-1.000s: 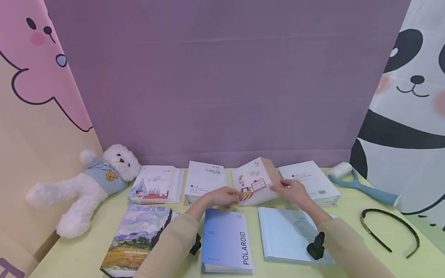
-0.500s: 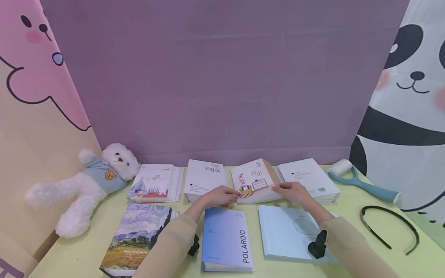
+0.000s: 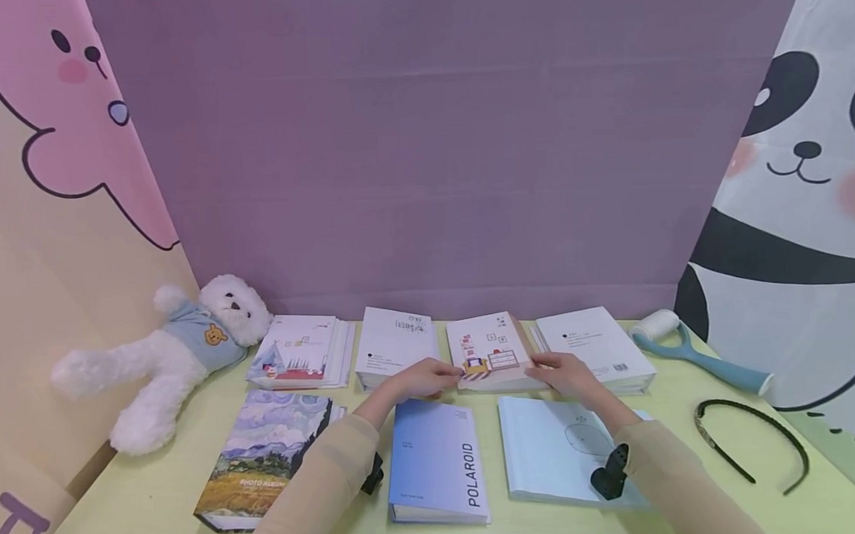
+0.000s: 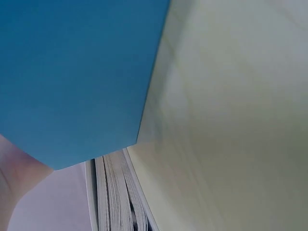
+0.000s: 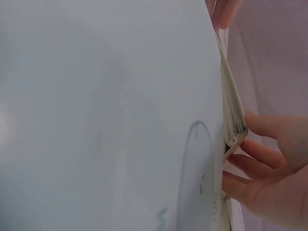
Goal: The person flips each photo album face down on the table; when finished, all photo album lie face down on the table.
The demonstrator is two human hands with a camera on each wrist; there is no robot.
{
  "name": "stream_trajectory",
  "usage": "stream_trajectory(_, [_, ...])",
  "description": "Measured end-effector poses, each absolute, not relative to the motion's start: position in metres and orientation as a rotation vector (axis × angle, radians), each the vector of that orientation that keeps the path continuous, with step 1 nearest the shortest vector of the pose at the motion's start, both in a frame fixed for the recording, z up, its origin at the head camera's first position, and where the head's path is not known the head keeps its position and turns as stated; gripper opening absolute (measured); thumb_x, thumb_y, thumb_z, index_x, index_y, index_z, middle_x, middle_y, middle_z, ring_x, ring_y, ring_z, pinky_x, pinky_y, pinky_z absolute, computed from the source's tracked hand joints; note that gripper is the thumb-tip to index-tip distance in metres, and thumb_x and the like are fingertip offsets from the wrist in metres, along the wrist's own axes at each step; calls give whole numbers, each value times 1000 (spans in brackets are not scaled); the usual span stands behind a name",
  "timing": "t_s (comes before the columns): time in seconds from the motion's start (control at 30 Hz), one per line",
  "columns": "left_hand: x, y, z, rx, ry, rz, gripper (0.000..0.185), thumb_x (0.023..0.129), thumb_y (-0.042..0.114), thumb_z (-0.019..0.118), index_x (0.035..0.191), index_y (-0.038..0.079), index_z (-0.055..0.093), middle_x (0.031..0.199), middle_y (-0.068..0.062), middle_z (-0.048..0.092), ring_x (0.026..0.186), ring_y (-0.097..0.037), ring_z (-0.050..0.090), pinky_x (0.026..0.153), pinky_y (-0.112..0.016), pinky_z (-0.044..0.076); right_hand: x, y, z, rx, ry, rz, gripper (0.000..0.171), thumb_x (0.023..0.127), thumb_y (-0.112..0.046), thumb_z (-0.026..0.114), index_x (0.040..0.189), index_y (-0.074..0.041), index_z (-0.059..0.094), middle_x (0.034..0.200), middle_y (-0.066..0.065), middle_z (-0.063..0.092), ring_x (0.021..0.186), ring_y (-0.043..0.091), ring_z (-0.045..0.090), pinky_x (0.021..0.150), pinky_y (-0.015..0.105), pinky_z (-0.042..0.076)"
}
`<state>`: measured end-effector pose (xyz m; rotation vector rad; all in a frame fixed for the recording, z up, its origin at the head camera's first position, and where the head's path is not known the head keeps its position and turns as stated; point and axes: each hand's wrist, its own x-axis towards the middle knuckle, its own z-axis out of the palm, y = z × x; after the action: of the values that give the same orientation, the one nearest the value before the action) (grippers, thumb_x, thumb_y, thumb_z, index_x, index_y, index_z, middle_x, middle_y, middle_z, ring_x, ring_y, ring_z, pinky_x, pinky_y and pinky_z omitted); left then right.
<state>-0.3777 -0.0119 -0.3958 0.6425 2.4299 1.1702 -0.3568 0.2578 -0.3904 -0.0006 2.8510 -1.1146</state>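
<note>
Where the yellow-green counter (image 3: 686, 391) meets a purple backdrop, two hands hold a small illustrated book (image 3: 489, 361) in the far row, third from the left. Its cover shows a drawn room with furniture; the print there is too small to read. Its long axis runs away from the person, top edge toward the backdrop, lying nearly flat. The left hand (image 3: 423, 379) grips its near left corner with curled fingers; the right hand (image 3: 571, 373) holds its right edge. Nearer the person lie a blue album (image 3: 437, 463) lettered "POLAROID" along its spine side, a painted-landscape album (image 3: 264, 457) marked "PHOTO ALBUM", and a pale blue book (image 3: 554, 451). Only the right wrist view shows the fingers (image 5: 262, 126) pinching the book's page edges (image 5: 233, 120). Only the head view shows a white teddy bear (image 3: 169, 358), a lint roller (image 3: 692, 352) and a black headband (image 3: 751, 436).
</note>
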Motion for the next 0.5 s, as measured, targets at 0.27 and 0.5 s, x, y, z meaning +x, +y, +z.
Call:
stream_trajectory(0.27, [-383,-11,-399,669,2415,1164,39,87,31,52,124,17,51,99,2,59,64,-13,47,60,-24,42,-358,260,-393,-67,2865,-1188,52,84,-31,57,127,-5,44,130,18,42,113,32,42,92,45,38])
stream_trajectory(0.5, [-385,-10,-400,661,2428,1176,40,86,30,54,123,15,52,110,-1,58,66,-17,47,60,-25,41,-361,259,-393,-130,2862,-1197,51,84,-31,57,126,-5,45,129,17,44,119,35,39,94,45,38])
